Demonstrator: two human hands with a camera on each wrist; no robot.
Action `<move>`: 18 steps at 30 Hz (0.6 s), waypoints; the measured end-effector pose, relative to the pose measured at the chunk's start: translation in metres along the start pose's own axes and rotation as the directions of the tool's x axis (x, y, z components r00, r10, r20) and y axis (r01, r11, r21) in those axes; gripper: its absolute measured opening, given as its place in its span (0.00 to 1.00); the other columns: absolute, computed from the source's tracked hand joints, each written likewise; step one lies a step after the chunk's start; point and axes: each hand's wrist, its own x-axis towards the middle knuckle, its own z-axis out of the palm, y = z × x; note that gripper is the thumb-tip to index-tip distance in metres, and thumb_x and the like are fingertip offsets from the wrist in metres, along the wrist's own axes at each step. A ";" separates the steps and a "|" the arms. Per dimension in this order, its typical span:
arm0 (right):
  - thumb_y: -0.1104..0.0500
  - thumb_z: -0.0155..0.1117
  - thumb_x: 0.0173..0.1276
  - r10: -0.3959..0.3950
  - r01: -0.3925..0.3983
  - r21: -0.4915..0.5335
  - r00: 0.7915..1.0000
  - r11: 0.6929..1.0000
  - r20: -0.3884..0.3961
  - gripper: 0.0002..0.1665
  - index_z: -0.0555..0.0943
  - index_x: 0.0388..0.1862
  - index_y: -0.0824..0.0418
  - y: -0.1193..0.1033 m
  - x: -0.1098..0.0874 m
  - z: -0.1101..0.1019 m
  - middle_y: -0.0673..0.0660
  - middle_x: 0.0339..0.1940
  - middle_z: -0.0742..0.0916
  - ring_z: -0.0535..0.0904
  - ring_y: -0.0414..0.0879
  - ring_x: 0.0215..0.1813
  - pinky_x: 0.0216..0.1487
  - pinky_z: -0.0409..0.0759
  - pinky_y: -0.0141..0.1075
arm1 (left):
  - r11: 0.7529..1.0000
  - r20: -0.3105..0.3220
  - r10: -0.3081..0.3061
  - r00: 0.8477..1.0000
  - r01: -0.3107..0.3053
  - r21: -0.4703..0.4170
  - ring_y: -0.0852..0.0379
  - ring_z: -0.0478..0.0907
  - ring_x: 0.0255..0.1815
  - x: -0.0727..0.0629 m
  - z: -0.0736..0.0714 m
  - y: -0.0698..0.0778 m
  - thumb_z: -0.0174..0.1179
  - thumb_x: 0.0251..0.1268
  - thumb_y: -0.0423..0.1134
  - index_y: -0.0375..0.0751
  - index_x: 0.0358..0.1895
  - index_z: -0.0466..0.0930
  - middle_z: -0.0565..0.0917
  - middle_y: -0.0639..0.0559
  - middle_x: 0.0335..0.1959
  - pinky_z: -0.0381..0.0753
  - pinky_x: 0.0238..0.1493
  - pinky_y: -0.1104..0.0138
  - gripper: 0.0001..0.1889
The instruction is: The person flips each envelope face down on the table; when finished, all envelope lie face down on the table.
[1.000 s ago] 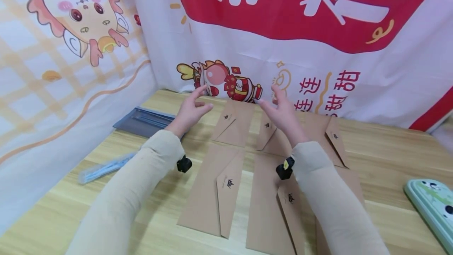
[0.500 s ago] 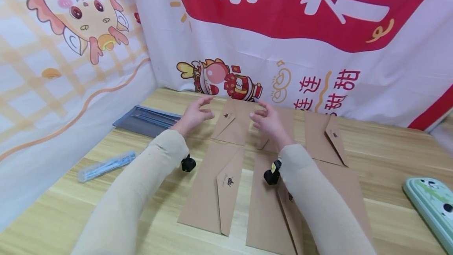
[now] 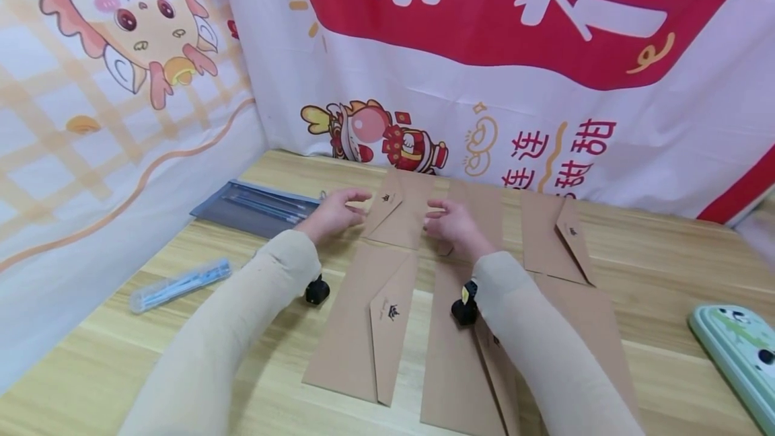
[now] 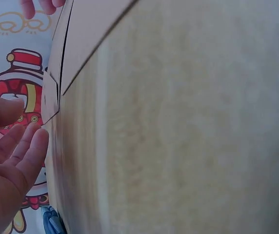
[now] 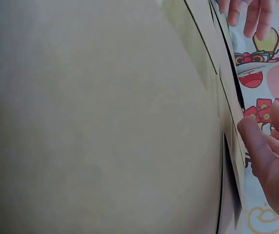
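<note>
The back-left envelope (image 3: 410, 208) lies flat on the table between my two hands, brown, with a small dark crown on its slanted flap; my left hand (image 3: 335, 212) is just beside its left edge, fingers loosely curved, thumb and fingertips apart; my right hand (image 3: 453, 226) is at its right edge, its fingers bent and the thumb apart from them in the right wrist view; whether either hand's fingertips touch the paper I cannot tell.

Nearest to me in the same column is the front-left envelope (image 3: 345, 328), its crowned flap toward the right; the back-middle envelope (image 3: 478, 204) lies partly under my right hand, the front-middle envelope (image 3: 451, 369) partly under my right sleeve (image 3: 539, 335); further right are the back-right envelope (image 3: 541, 234) and the front-right envelope (image 3: 596, 328), the latter partly hidden by my arm.

Beyond my left hand sits a dark pouch (image 3: 214, 208), with a clear case (image 3: 181, 286) of blue things nearer me; a green panda case (image 3: 735, 345) rests at far right; behind the wooden table (image 3: 660, 261) hangs a red and white printed cloth (image 3: 399, 69).
</note>
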 end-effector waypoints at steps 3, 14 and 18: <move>0.71 0.51 0.67 0.033 -0.033 0.031 0.999 0.999 -0.001 0.30 0.61 0.68 0.66 0.001 0.000 0.002 0.68 0.62 0.74 0.75 0.56 0.58 0.58 0.75 0.41 | 1.000 0.004 -0.008 1.000 0.008 -0.012 0.43 0.68 0.63 0.001 0.002 -0.001 0.53 0.57 0.21 0.35 0.66 0.63 0.66 0.38 0.65 0.76 0.55 0.60 0.30; 0.74 0.56 0.61 0.056 -0.058 -0.036 0.998 0.998 -0.034 0.31 0.66 0.65 0.65 0.005 0.002 0.004 0.65 0.56 0.79 0.77 0.53 0.56 0.51 0.78 0.36 | 0.995 -0.017 -0.038 0.999 0.036 -0.095 0.45 0.67 0.64 0.006 0.013 -0.003 0.54 0.56 0.19 0.33 0.64 0.65 0.68 0.39 0.65 0.74 0.58 0.61 0.29; 0.74 0.57 0.60 0.081 -0.082 -0.025 0.996 0.996 -0.043 0.31 0.67 0.63 0.64 0.006 0.004 0.005 0.63 0.57 0.79 0.76 0.52 0.57 0.51 0.78 0.37 | 0.992 -0.057 -0.056 0.997 0.049 -0.118 0.45 0.68 0.63 0.007 0.015 -0.004 0.55 0.56 0.21 0.35 0.64 0.66 0.69 0.40 0.64 0.74 0.58 0.61 0.29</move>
